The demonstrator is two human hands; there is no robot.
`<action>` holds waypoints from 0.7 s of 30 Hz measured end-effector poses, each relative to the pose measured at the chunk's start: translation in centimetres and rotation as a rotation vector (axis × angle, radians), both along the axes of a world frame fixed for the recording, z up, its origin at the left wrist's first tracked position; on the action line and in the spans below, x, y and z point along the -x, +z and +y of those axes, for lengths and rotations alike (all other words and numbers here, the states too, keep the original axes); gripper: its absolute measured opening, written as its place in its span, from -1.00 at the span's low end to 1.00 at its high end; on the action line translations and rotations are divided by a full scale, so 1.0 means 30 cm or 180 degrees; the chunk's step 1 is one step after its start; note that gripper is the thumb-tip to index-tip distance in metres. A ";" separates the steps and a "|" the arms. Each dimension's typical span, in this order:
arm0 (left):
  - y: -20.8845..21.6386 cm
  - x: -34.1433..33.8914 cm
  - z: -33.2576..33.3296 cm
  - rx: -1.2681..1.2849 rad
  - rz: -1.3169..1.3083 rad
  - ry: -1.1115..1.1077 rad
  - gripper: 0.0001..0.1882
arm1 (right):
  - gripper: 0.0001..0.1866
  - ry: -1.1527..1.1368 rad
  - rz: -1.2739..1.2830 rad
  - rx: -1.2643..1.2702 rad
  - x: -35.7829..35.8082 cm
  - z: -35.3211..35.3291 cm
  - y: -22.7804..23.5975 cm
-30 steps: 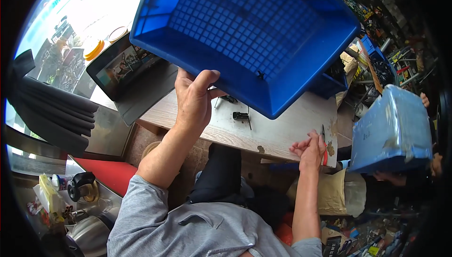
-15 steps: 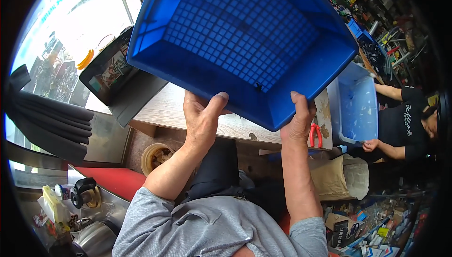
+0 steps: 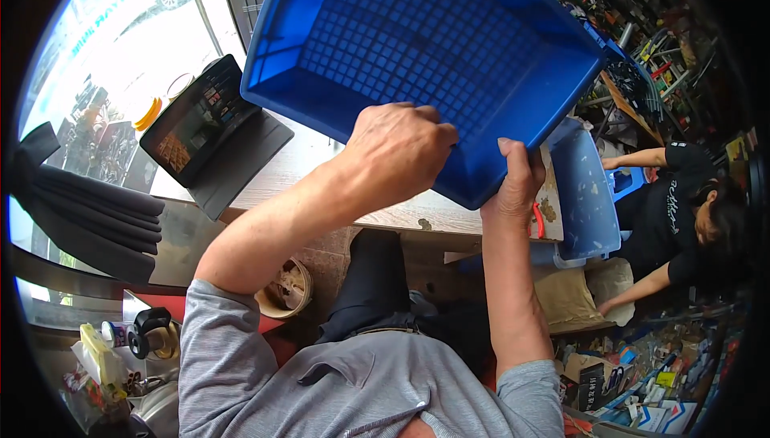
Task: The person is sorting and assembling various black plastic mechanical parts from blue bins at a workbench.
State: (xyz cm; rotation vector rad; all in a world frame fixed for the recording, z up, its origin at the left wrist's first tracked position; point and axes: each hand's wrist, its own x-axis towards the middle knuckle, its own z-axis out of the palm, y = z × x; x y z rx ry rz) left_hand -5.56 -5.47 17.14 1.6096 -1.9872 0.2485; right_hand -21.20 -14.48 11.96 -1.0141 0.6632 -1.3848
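Note:
A blue plastic crate [image 3: 537, 109] with a gridded floor is tilted above the table, its inside facing me. My right hand [image 3: 513, 185] grips its near right corner, thumb over the rim. My left hand [image 3: 401, 148] reaches over the near wall into the crate, close to that corner. Its fingers are curled together with their tips pointing at the crate floor. Whatever they pinch, if anything, is hidden behind the hand. Red-handled pliers [image 3: 538, 221] lie on the table [image 3: 385, 212] just beyond my right wrist, partly covered.
A tablet in a dark folding case [image 3: 196, 129] stands at the table's left. A bucket [image 3: 287, 289] is on the floor below. At right, a person [image 3: 678, 205] bends beside a pale blue bin [image 3: 585, 189] and reaches to a paper sack [image 3: 569, 298]. Cluttered goods fill the right side.
My left hand has left the crate's near rim and moved right, into the crate, covering a small dark spot there. The other person has let go of the bin's near side.

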 end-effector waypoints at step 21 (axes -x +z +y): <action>-0.144 0.045 -0.238 -0.1284 -0.0829 -0.0212 -0.86 | -0.84 -0.0283 -0.0094 0.0052 0.039 0.051 -0.028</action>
